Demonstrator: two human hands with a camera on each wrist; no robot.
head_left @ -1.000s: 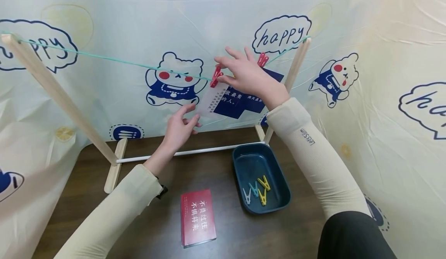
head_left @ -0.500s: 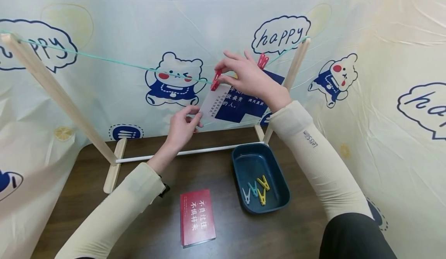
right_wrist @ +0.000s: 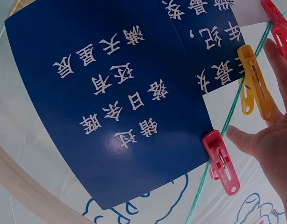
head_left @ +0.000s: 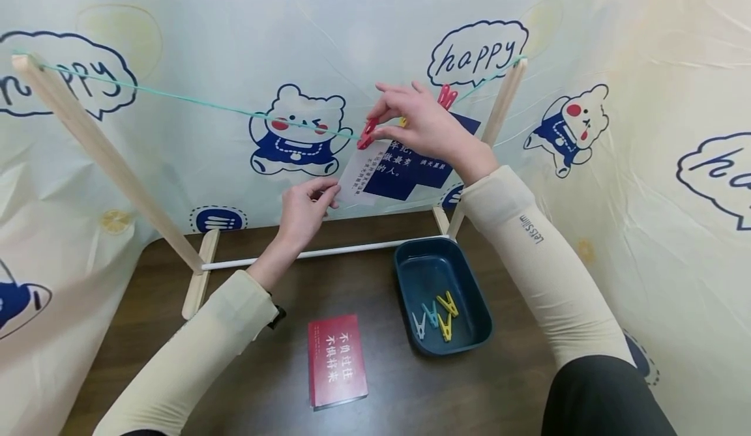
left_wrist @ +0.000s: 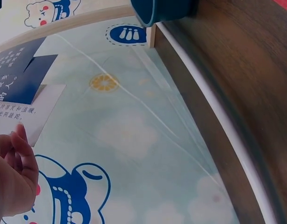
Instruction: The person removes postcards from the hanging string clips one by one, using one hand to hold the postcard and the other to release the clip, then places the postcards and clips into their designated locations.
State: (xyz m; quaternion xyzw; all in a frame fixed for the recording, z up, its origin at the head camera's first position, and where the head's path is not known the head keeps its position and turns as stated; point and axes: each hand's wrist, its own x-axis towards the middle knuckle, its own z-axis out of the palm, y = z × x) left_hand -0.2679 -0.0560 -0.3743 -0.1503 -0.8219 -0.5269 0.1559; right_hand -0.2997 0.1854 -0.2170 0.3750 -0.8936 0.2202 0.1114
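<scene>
I see the left hand (head_left: 304, 209) pinch the edge of a white, black-lettered paper card (head_left: 354, 176), between hands; right hand (head_left: 418, 122) pinches a red plastic clothespin (head_left: 366, 135) (card likely light, bendable: hold edges).

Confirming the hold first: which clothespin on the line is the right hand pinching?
The leftmost red clothespin in the head view; the yellow clothespin and the other red clothespin sit farther right.

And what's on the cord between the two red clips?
A yellow clip sits on the green cord between the red clips; the right wrist view shows it plainly.
</scene>
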